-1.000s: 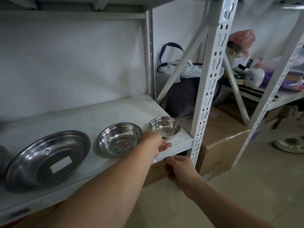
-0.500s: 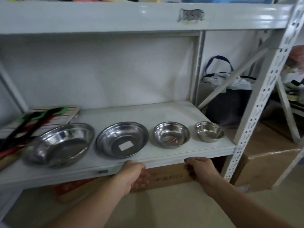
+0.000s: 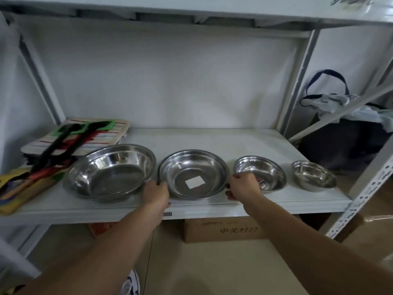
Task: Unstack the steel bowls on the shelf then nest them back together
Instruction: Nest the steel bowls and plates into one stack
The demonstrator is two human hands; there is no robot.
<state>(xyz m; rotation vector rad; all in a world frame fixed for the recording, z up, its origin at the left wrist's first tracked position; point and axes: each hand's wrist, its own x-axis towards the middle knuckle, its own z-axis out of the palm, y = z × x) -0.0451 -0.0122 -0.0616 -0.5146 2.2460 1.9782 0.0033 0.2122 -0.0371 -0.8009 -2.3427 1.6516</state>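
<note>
Steel bowls stand side by side in a row on the white shelf (image 3: 212, 141), shrinking in size from left to right. The largest bowl (image 3: 110, 171) is on the left. Beside it is the second bowl (image 3: 192, 173), with a white sticker inside. A smaller third bowl (image 3: 263, 171) and the smallest bowl (image 3: 313, 175) follow. My left hand (image 3: 156, 193) grips the second bowl's left rim. My right hand (image 3: 242, 186) grips its right rim, in front of the third bowl.
Striped mats and black, green and red tongs (image 3: 70, 139) lie at the shelf's left end. A perforated upright post (image 3: 361, 194) stands at the right. A cardboard box (image 3: 231, 229) sits under the shelf, and a dark bag (image 3: 344, 133) is behind on the right.
Both hands rose from the shelf's front edge and closed on the rims of the second bowl. The view has shifted left and nearer since a second ago.
</note>
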